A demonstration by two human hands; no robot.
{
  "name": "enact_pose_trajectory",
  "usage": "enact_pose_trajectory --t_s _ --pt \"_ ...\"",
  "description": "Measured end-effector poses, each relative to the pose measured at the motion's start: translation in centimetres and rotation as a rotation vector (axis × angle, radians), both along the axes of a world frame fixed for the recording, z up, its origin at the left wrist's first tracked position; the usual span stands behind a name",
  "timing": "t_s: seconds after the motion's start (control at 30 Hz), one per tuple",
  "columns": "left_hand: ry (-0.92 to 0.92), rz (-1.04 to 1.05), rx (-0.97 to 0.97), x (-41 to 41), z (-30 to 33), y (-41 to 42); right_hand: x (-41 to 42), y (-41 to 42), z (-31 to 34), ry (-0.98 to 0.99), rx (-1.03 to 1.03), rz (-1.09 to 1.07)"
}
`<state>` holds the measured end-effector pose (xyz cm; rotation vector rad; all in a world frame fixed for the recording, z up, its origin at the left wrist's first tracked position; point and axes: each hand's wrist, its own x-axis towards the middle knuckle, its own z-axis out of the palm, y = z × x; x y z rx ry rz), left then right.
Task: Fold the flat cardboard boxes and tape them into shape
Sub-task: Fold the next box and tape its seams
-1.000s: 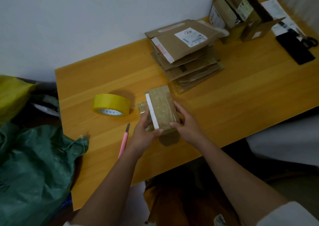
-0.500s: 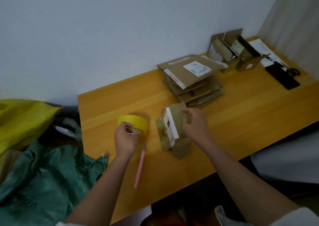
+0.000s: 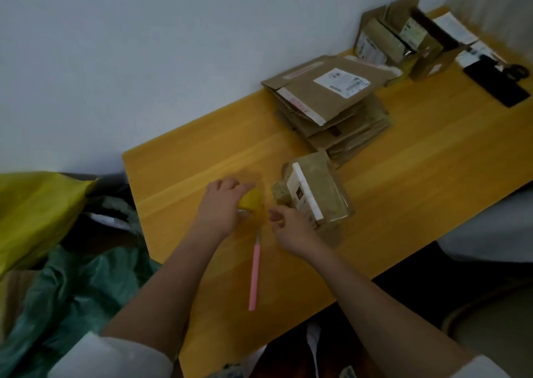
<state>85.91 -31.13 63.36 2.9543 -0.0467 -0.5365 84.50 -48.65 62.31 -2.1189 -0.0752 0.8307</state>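
Centrally, the left hand (image 3: 220,206) curls over the yellow tape roll (image 3: 251,201) on the wooden table (image 3: 403,175); the right hand (image 3: 290,229), fingers loosely bent and holding nothing, hovers between roll and folded box (image 3: 317,196). A pink knife (image 3: 255,273) lies nearer; flat boxes (image 3: 331,103) are stacked beyond

A small folded brown box (image 3: 315,193) stands near a stack of flat boxes (image 3: 331,106).

The wooden surface (image 3: 418,175) carries flattened boxes (image 3: 331,103) near its back edge, a taped box (image 3: 317,193) mid-surface, and a pink knife (image 3: 254,271) by its front edge.
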Motion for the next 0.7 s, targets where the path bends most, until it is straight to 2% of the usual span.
enact_pose_trajectory --t_s 0.13,0.33,0.53,0.7 --pt "0.001 -0.019 -0.001 -0.3 0.2 0.8 -0.6 0.6 -2.2 0.043 -0.003 -0.071" --pt "-0.037 -0.025 -0.145 -2.2 -0.3 3.4 0.2 3.3 -4.7 0.020 -0.028 -0.215" --pt "-0.021 0.037 -0.325 -3.3 -1.1 6.2 1.8 4.3 -6.5 -0.013 -0.080 -0.108" --pt "-0.025 0.093 -0.449 -2.8 -1.0 6.9 2.4 5.0 -7.6 0.049 -0.082 -0.079"
